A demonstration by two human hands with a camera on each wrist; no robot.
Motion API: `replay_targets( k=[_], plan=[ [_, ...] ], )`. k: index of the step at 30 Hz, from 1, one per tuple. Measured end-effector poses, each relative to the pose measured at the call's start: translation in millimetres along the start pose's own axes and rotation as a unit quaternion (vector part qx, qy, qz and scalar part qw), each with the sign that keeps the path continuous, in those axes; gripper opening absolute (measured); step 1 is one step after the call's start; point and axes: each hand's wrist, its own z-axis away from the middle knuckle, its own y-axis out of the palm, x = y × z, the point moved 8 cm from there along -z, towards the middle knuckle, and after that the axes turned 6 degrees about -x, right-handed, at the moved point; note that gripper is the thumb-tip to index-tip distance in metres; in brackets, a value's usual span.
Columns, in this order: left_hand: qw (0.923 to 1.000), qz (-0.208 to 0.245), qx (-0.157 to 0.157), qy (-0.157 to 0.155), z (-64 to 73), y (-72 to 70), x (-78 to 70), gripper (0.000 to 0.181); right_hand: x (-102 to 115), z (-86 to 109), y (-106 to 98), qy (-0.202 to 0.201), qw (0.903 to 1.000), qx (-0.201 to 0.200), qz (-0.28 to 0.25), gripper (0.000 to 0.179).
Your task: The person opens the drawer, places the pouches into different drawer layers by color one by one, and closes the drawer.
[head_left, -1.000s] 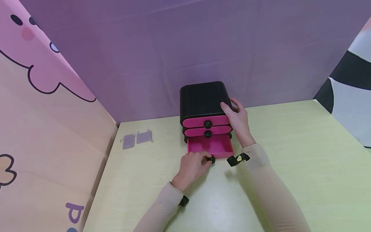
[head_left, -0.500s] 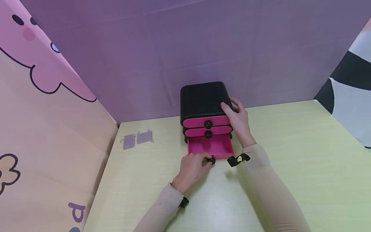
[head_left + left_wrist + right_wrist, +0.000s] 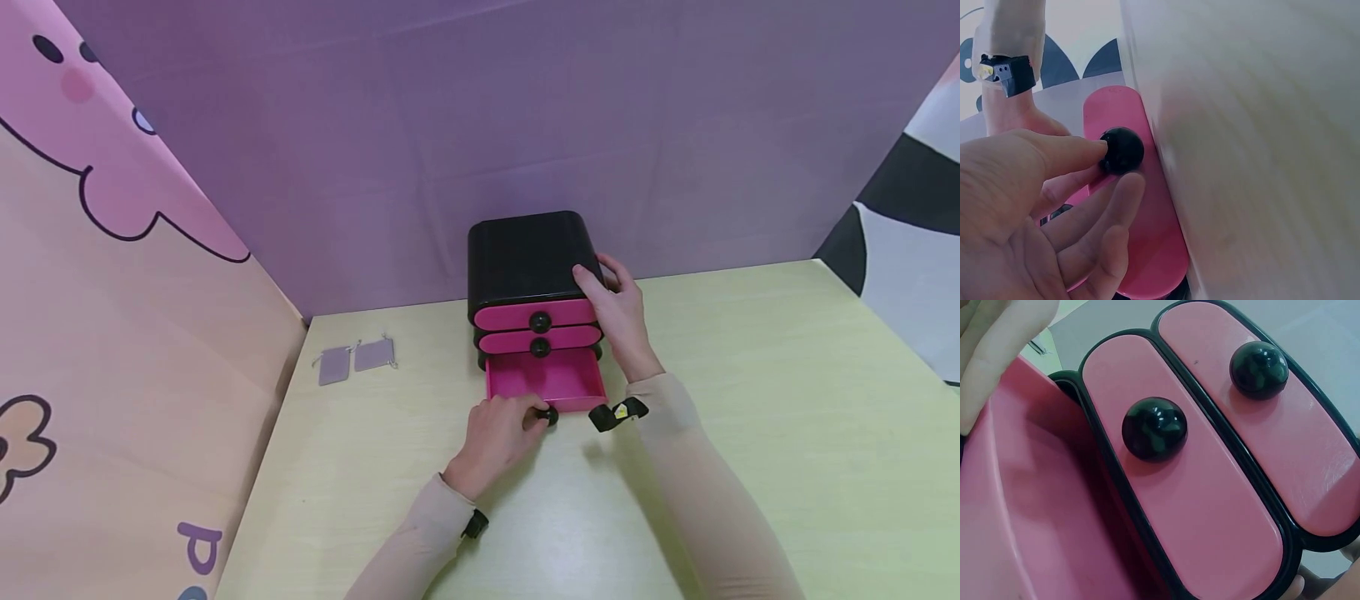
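Observation:
A small black drawer cabinet [image 3: 528, 254] with pink drawers stands against the back wall. Its bottom drawer [image 3: 551, 375] is pulled out, and the pink inside shows. My left hand [image 3: 495, 437] pinches the round black knob [image 3: 1124, 152] of that drawer between thumb and index finger, the other fingers loosely bent. On the cabinet's right side, my right hand [image 3: 622, 321] holds the body, thumb at the upper right edge; its other fingers are partly hidden. The top drawer [image 3: 498, 317] and middle drawer [image 3: 498, 342] are closed, their black knobs plain in the right wrist view.
Two small grey drawstring pouches [image 3: 334, 366] lie side by side at the left back of the pale wooden table [image 3: 750, 433]. A purple cloth wall [image 3: 375, 167] rises behind the cabinet, and a printed panel [image 3: 135, 333] borders the left edge.

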Motion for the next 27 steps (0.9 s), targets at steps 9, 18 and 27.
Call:
replay_targets(
  k=[9,18,27],
  plan=[
    [0.9997,0.015,0.016,-0.006,1.9,0.1,3.2,0.02,-1,0.2,-1,0.003,1.0,-0.002,-0.002,0.076],
    [0.9985,0.043,0.003,-0.033,6.4,-5.2,11.0,0.011,1,-0.6,0,-0.001,1.0,-0.001,0.001,0.076],
    [0.9997,-0.006,-0.025,-0.002,10.2,-12.8,20.3,0.007,-1,-1.8,0,0.002,1.0,-0.003,-0.009,0.076]
  ],
)
